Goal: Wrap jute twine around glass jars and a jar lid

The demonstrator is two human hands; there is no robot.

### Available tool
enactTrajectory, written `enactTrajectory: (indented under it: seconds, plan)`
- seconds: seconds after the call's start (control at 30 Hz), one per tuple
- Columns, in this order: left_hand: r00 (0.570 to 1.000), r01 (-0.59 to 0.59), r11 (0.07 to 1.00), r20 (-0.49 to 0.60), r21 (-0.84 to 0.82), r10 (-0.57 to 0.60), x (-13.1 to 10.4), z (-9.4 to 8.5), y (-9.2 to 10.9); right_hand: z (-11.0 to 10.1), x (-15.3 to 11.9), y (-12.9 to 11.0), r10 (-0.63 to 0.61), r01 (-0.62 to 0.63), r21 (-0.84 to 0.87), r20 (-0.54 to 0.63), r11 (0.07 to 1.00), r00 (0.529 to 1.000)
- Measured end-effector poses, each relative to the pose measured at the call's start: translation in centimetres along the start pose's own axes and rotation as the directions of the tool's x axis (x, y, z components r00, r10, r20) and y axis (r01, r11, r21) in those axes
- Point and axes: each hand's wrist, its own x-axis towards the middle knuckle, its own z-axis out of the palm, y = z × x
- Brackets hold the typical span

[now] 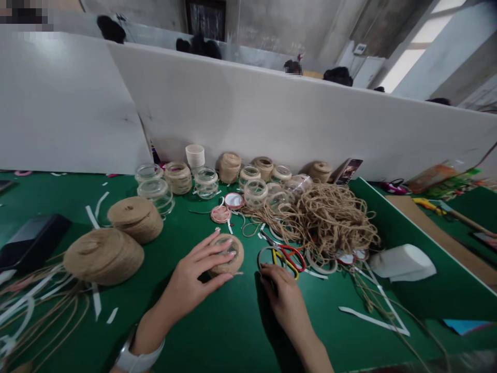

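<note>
My left hand (pixel 200 267) is closed over a twine-wrapped glass jar (pixel 235 256) on the green table, its fingers lying across the top and the thumb along the near side. A short twine end sticks out at the jar's right. To the right, my right hand (pixel 281 290) has its fingers curled at the near edge of a pale ring that looks like a roll of tape (pixel 265 254). Part of that ring is hidden by the fingers. Just beyond it lie red-handled scissors (pixel 294 255) and yellow-handled scissors (pixel 277 256), overlapping.
Two large twine rolls (pixel 104 256) stand at left, near a dark box (pixel 33 243). Several glass jars (pixel 256 193), some twine-wrapped, line the white partition (pixel 248 114). A heap of loose twine (pixel 336 217), a white roll (pixel 404 262) and white strips (pixel 373 320) lie at right.
</note>
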Motion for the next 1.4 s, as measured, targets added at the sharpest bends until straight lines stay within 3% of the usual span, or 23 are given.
enactTrajectory:
  seconds: [0.27, 0.4, 0.5, 0.6, 0.77, 0.9, 0.97, 1.0, 1.07, 1.13, 1.2, 1.3, 1.4]
  plan:
    - [1.0, -0.018, 1.0, -0.014, 0.007, 0.018, -0.1, 0.2, 0.0, 0.3, 0.6, -0.7, 0.027, -0.027, 0.021, 0.018, 0.999, 0.999]
    - [0.999, -0.042, 0.998, 0.001, 0.045, 0.042, 0.3, 0.1, -0.1, 0.9, 1.2, -0.4, 0.097, -0.103, -0.043, -0.13, 0.994, 0.987]
    - [0.999, -0.048, 0.987, -0.015, 0.153, 0.051, 0.5, 0.1, -0.4, 0.1, 1.6, -1.1, 0.154, -0.141, 0.07, -0.23, 0.987, 0.961]
    - [0.994, -0.019, 0.952, -0.094, 0.307, 0.05, 0.7, 0.3, -0.8, -1.4, 1.7, -2.8, 0.254, -0.192, 0.253, -0.241, 0.948, 0.937]
    - [0.969, 0.035, 0.927, -0.238, 0.373, 0.059, 0.6, 0.9, 0.0, -2.2, 1.9, -5.2, 0.444, -0.277, 0.602, -0.146, 0.749, 0.884]
    - [0.931, 0.085, 0.967, -0.366, 0.24, 0.009, -0.3, 1.1, 2.6, -1.9, 2.3, -6.0, 0.552, -0.322, 0.836, 0.028, 0.444, 0.833]
    - [0.942, 0.116, 0.991, -0.325, 0.066, -0.088, -0.7, 1.3, 3.9, -2.1, 2.5, -6.6, 0.575, -0.318, 0.893, 0.084, 0.319, 0.814]
    - [0.954, 0.161, 0.985, -0.246, -0.058, -0.17, -0.8, 1.4, 4.5, -2.1, 2.6, -6.9, 0.574, -0.313, 0.905, 0.098, 0.288, 0.813]
    - [0.943, 0.304, 0.899, -0.036, -0.315, -0.331, -0.8, 1.6, 5.2, -2.2, 2.7, -7.6, 0.55, -0.309, 0.909, 0.112, 0.281, 0.828]
    - [0.892, 0.438, 0.741, 0.146, -0.509, -0.428, -0.5, 1.9, 5.6, -2.0, 2.6, -8.2, 0.517, -0.316, 0.895, 0.118, 0.315, 0.848]
    - [0.84, 0.51, 0.552, 0.242, -0.66, -0.486, -0.1, 2.1, 5.8, -1.6, 2.5, -8.6, 0.499, -0.318, 0.891, 0.124, 0.325, 0.858]
    - [0.768, 0.51, 0.232, 0.317, -0.828, -0.557, 0.3, 1.9, 5.8, -1.1, 2.3, -8.9, 0.475, -0.318, 0.917, 0.174, 0.242, 0.863]
    - [0.744, 0.422, -0.023, 0.361, -0.906, -0.562, 0.2, 1.5, 5.6, -0.8, 2.1, -9.1, 0.367, -0.353, 0.92, 0.272, 0.173, 0.889]
